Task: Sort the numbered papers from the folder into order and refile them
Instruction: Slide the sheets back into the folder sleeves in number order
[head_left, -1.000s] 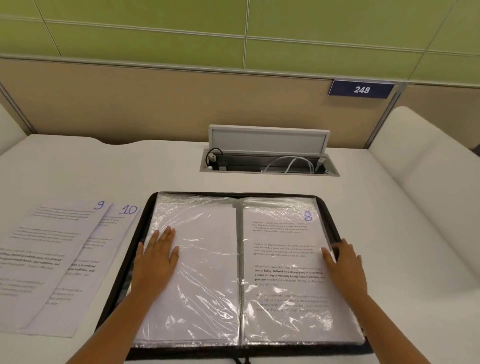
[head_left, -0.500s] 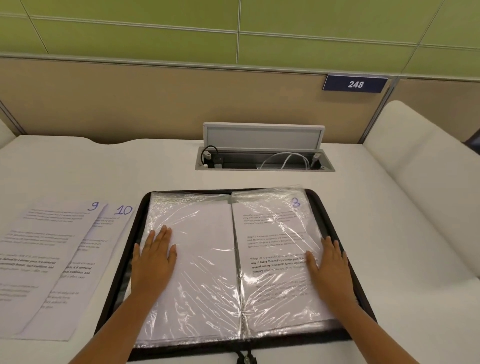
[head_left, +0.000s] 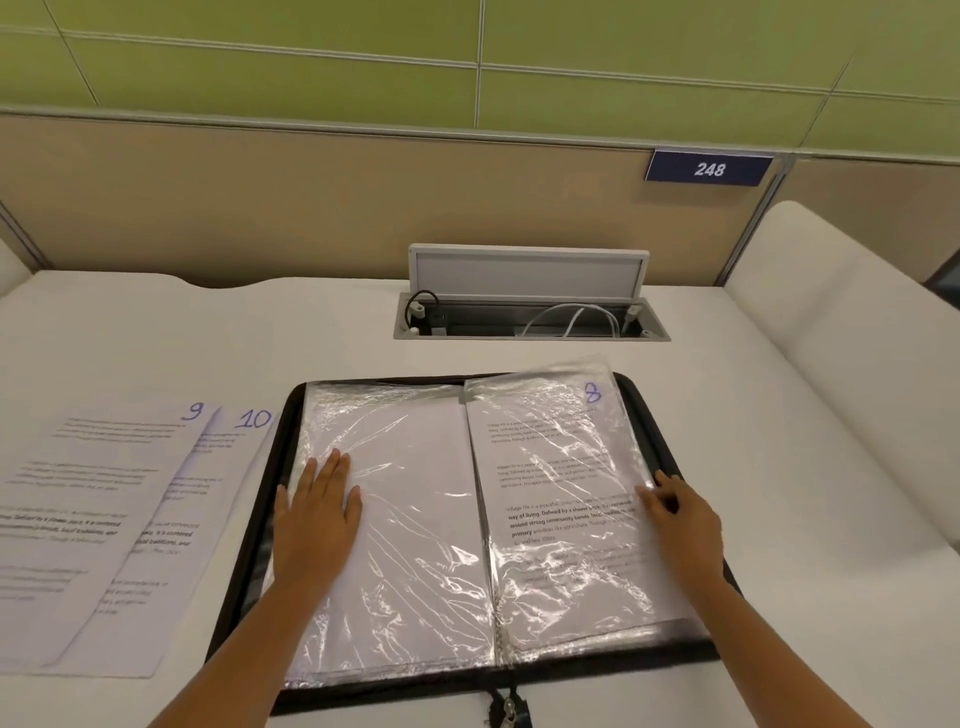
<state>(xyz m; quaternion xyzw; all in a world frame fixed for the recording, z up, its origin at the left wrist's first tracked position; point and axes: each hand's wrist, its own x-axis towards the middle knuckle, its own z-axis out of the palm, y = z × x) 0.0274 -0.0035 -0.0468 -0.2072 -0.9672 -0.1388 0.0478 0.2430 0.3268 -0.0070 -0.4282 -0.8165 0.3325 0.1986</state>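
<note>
- Paging through folder (head_left: 260, 530) on the desk: left hand (head_left: 317, 514) is pressing flat, fingers straight, on the left sleeve.
- Right hand (head_left: 685, 525) fingers are curling at sleeve 8's (head_left: 561, 499) outer edge; pinch not confirmable.
- Next, probably: turning the sleeve; sheets 9 (head_left: 93, 499) and 10 (head_left: 208, 519) are lying loose to the left.

The sheet numbered 9 (head_left: 98, 514) runs off the left edge, and its printed lines are too blurred to read. It covers the left part of the sheet numbered 10 (head_left: 171, 540). The left hand (head_left: 317, 514) hides part of the blank left page (head_left: 405, 519). Under crinkled, glaring plastic, most text on the page marked 8 (head_left: 566, 499) is illegible. The right hand (head_left: 685, 519) seems to pinch that sleeve's outer edge; its fingertips are partly hidden. The folder's zipper pull (head_left: 506, 709) is cut off below.
</note>
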